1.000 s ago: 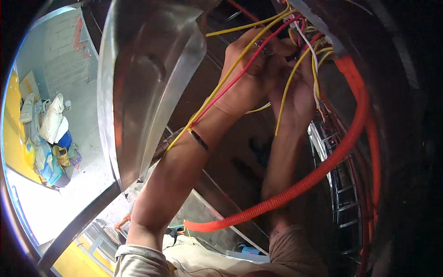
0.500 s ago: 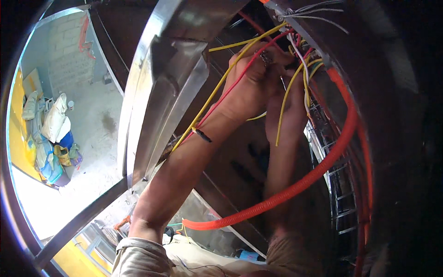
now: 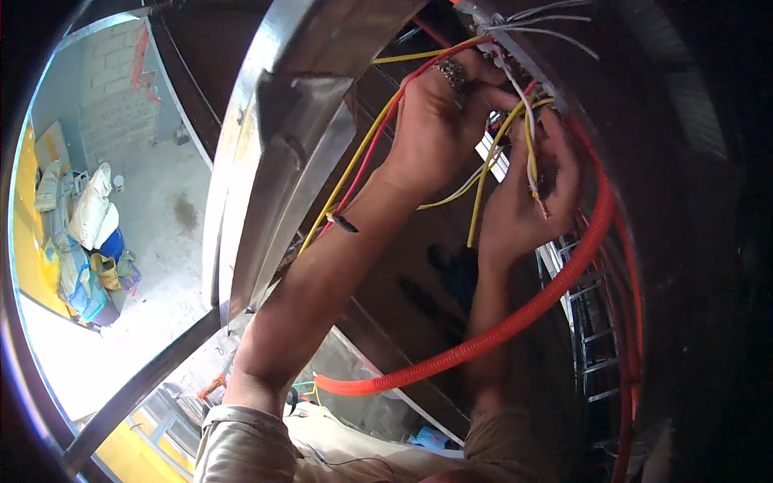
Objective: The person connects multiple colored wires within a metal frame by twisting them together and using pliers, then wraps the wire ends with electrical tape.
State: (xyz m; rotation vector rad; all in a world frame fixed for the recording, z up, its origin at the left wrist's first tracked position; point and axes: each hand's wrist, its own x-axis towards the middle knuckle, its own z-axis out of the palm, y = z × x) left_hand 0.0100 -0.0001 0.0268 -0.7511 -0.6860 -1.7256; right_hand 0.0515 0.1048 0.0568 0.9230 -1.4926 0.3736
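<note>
Wires (image 3: 473, 217), yellow, white and red: hanging from a metal edge (image 3: 527, 60), passing around both hands. Change: right hand (image 3: 515, 209) is parting from left hand (image 3: 439, 137), so I, watching remotely, am seeing a gap between them. Right hand: fingers half curling, palm behind a bare copper end (image 3: 543, 209); grip, I cannot tell. Left hand: bending fingers among wires, tips hidden, hold uncertain.

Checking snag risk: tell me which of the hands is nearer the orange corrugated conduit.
Right: the right hand is just left of the upper curve of the orange conduit; the left hand is farther left and higher.
</note>
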